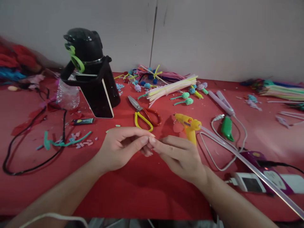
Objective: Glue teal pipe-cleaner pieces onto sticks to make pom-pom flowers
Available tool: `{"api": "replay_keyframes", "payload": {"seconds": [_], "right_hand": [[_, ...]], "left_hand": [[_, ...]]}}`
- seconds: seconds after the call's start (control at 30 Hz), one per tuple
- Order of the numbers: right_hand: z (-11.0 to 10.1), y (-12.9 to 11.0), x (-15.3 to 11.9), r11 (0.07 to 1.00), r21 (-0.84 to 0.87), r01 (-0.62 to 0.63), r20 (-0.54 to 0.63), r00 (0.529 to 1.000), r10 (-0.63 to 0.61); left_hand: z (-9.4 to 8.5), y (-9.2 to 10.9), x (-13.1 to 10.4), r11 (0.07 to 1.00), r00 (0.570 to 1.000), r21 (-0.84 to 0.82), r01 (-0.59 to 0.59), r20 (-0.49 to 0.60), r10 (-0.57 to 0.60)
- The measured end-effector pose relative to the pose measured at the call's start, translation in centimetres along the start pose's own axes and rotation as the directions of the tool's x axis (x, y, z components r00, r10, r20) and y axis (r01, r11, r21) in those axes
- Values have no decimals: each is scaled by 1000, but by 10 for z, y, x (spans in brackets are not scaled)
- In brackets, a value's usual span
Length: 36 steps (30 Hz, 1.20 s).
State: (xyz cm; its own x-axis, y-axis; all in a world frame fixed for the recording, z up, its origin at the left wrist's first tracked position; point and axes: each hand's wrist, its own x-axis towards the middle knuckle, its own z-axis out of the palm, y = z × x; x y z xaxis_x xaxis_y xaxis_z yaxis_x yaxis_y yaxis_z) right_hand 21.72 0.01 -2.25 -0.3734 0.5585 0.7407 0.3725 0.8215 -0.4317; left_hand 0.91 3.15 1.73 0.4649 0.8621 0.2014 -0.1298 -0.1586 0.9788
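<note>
My left hand (123, 147) and my right hand (179, 153) meet at the fingertips over the red table (142, 196). Thumb and index finger of each are pinched together, and whatever they may hold is too small or hidden to name. Just beyond them lie scissors (143, 114) with one yellow and one red handle. A yellow glue gun (188, 123) rests behind my right hand, with a long clear glue stick (251, 167) running out of it toward the lower right.
A black flask (83, 47) stands at the back left with a phone (97, 96) against it. Pipe cleaners (171, 87) lie at the back. A black cord (23, 172) loops at left. A purple power strip (257, 156) with plugs sits at right, near a green lighter (227, 128).
</note>
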Motion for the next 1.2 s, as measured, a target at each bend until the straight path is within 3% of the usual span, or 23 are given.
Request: {"api": "replay_keyframes", "payload": {"seconds": [0.17,0.47,0.6,0.77,0.87,0.93,0.97,1.03,1.13,1.2], "right_hand": [[4,0,-6,996,-3,-84,53,995,84],[9,1,-3,991,-130,-10,193,981,35],[6,5,-4,991,-136,-4,251,967,38],[2,7,-4,995,-97,-22,173,984,38],[4,-1,-4,985,86,-146,57,988,142],[7,-7,-2,890,339,-304,-42,941,337],[7,-9,-1,789,491,-368,-58,890,451],[7,-11,2,508,744,-433,25,778,627],[0,-7,7,144,872,-467,265,700,664],[-5,-3,10,9,876,-482,371,687,625]], "left_hand": [[-10,-1,6,1000,998,19,-1,65,0],[-18,-7,-4,993,994,51,103,-30,-102],[-20,-8,-8,995,996,50,82,-46,-80],[-14,-11,-1,999,999,-13,50,6,-50],[-1,-11,15,999,1000,-29,14,-24,-14],[13,-9,28,1000,989,7,-4,-149,5],[20,-8,33,1000,984,3,-1,-178,2],[31,-8,40,1000,981,-18,22,-192,-25],[36,-12,37,997,989,76,30,-149,-18],[30,-14,31,981,998,191,43,-55,-33]]}}
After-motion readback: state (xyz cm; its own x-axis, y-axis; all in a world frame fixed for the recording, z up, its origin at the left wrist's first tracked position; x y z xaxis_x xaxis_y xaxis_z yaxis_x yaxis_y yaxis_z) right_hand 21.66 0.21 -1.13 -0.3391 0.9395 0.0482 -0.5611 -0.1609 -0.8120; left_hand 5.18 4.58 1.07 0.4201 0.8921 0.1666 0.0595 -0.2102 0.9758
